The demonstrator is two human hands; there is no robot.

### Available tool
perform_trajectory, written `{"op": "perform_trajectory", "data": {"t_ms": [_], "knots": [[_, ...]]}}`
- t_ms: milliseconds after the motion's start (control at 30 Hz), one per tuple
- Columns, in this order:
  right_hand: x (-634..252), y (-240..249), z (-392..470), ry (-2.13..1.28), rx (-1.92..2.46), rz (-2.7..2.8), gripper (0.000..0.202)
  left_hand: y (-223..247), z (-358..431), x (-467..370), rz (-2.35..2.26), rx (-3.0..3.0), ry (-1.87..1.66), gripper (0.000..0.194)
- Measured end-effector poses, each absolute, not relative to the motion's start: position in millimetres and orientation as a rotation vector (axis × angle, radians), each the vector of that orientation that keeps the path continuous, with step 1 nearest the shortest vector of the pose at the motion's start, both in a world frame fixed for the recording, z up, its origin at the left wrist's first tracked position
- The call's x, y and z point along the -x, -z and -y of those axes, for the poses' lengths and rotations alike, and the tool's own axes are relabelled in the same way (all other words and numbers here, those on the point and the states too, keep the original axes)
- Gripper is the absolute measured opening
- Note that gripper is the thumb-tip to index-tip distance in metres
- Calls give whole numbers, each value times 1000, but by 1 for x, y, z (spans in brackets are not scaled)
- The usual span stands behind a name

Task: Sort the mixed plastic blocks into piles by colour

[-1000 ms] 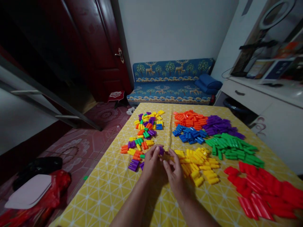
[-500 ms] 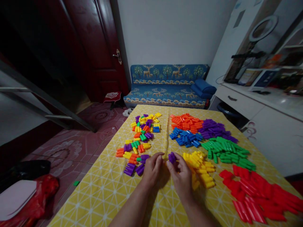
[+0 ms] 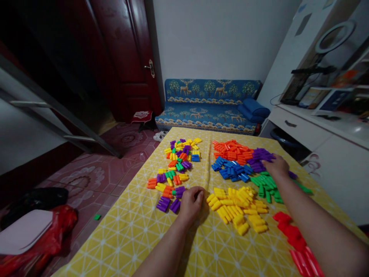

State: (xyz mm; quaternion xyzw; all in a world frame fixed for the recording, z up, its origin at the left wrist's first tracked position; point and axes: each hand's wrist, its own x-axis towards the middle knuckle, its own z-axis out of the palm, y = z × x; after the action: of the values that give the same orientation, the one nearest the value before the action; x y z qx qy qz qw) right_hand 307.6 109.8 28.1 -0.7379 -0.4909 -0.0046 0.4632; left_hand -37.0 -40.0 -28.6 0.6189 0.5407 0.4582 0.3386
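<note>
My left hand (image 3: 192, 204) rests on the yellow patterned tablecloth (image 3: 161, 238), its fingers loosely curled and a small gap between thumb and index finger. Nothing shows in it. Just left of it lie loose purple plastic building blocks (image 3: 163, 204) and a winding group of mixed-colour blocks (image 3: 165, 189). Stretched far to the right, my right hand (image 3: 277, 166) is at the pile of purple blocks (image 3: 261, 156), thumb and fingers touching its right side. Whether a block is between those fingertips cannot be made out. The right forearm covers part of the green blocks (image 3: 266, 184) and red blocks (image 3: 294, 232).
Orange blocks (image 3: 230, 151), blue blocks (image 3: 232, 170) and yellow blocks (image 3: 235, 204) lie in separate piles on the table. Beyond the table stands a blue patterned sofa (image 3: 198, 109). A white cabinet (image 3: 331, 154) is on the right. One green block (image 3: 97, 217) lies on the floor.
My right hand has moved from the middle, where it held a purple block, out to the purple pile. My left hand stays in place, fingers more curled. The view has shifted slightly.
</note>
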Motion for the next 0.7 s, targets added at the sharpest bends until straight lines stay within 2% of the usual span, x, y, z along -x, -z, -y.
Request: {"op": "perform_trajectory", "data": {"t_ms": [167, 267, 367, 500, 633, 700], "knots": [[-246, -23, -76, -60, 1699, 1199, 50, 27, 40, 35, -1412, -1606, -1194, 23], [-169, -10, -22, -508, 1385, 1229, 48, 26, 44, 35, -1413, -1604, -1268, 25], [-98, 9, 34, -906, 1295, 1193, 48, 22, 54, 41, -1507, -1695, -1386, 26], [-54, 31, 73, -899, 1241, 1206, 34, 10, 64, 52, -1810, -1897, -1375, 31], [-53, 38, 74, -854, 1212, 1316, 28, 6, 62, 57, -2092, -1943, -1101, 52], [-56, 40, 72, -871, 1213, 1333, 27, 9, 59, 58, -2110, -1973, -988, 54]]}}
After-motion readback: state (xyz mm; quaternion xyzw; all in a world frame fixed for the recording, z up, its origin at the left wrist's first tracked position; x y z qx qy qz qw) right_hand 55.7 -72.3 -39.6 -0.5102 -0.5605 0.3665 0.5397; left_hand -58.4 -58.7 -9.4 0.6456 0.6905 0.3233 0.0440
